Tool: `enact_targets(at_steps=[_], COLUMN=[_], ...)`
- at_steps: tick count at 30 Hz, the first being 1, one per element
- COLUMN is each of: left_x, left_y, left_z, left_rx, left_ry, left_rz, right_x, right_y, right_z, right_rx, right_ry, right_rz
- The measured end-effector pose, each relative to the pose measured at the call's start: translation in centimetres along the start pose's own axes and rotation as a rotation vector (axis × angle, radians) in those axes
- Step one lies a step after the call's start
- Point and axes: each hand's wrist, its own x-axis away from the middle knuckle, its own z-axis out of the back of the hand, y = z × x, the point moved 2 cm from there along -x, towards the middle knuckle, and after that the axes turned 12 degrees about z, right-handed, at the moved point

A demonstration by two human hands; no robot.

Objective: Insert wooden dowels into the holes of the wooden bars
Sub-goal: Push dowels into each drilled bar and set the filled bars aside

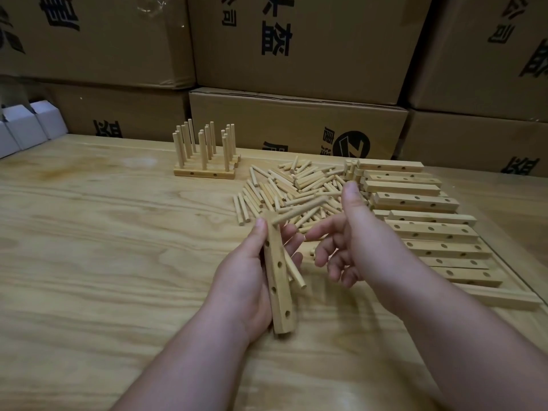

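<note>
My left hand (249, 280) grips a wooden bar (278, 280) with several holes, held lengthwise above the table. One dowel (299, 211) sticks out of the bar's far end toward the right. A second dowel (295, 271) lies under the bar against my left fingers. My right hand (350, 235) hovers just right of the bar, its fingers loosely spread and thumb up, holding nothing. Behind both hands lies a heap of loose dowels (296, 188).
Bars with upright dowels (204, 155) stand at the back of the wooden table (118, 247). Several drilled bars (421, 215) are stacked at the right. Cardboard boxes (296, 54) wall off the far edge, and small white boxes (26, 126) sit at the far left.
</note>
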Motion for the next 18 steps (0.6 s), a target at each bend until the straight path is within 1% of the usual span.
enact_targets(at_steps=[3, 6, 7, 10, 15, 18], left_x=[0.1, 0.2, 0.3, 0.3, 0.3, 0.4], left_y=[0.3, 0.2, 0.2, 0.0, 1.0, 1.3], left_z=[0.0, -0.2, -0.2, -0.3, -0.1, 0.1], left_rx=[0.054, 0.067, 0.066, 0.060, 0.143, 0.159], left_ry=[-0.013, -0.070, -0.079, -0.054, 0.045, 0.080], left_rz=[-0.019, 0.016, 0.025, 0.030, -0.061, -0.084], right_x=[0.2, 0.9, 1.1, 1.1, 0.7, 0.9], right_y=[0.0, 0.3, 0.3, 0.1, -0.8, -1.5], right_z=[-0.5, -1.3, -1.5, -1.4, 0.4, 1.2], right_rx=[0.057, 0.149, 0.177, 0.234, 0.387, 0.398], right_ry=[-0.069, -0.206, -0.230, -0.236, -0.150, -0.194], right_rz=[-0.023, 0.039, 0.057, 0.057, 0.085, 0.129])
